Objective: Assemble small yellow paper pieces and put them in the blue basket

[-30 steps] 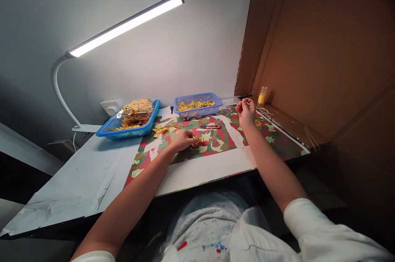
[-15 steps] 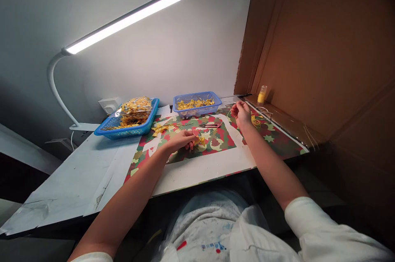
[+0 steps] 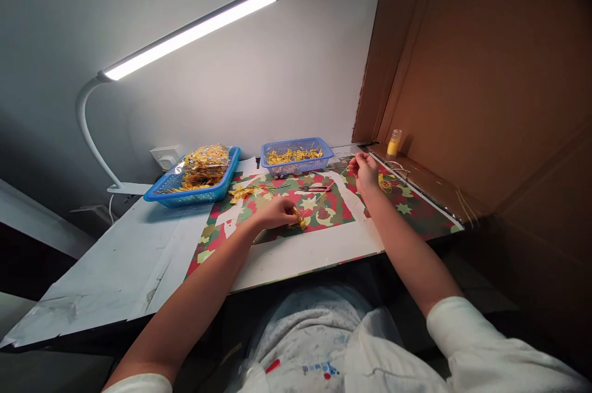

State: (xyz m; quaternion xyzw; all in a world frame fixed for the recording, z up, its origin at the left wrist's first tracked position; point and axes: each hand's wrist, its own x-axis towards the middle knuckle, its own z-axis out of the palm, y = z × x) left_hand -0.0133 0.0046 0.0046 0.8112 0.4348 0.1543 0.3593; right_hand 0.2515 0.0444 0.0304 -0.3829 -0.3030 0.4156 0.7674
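Over the mat (image 3: 340, 211), left grip (image 3: 279, 213) pinches petals (image 3: 301, 223), right grip (image 3: 365, 172) thread (image 3: 343, 173) (slanting down leftward).

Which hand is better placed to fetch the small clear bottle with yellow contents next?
Probably the right hand: it is nearer the bottle, though it pinches a thin pale strand. The left hand is farther off, holding a small yellow crinkled piece.

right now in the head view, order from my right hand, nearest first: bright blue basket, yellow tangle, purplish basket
1. Yellow tangle, just right of your right hand
2. Purplish basket, left of that hand
3. Bright blue basket, farther left
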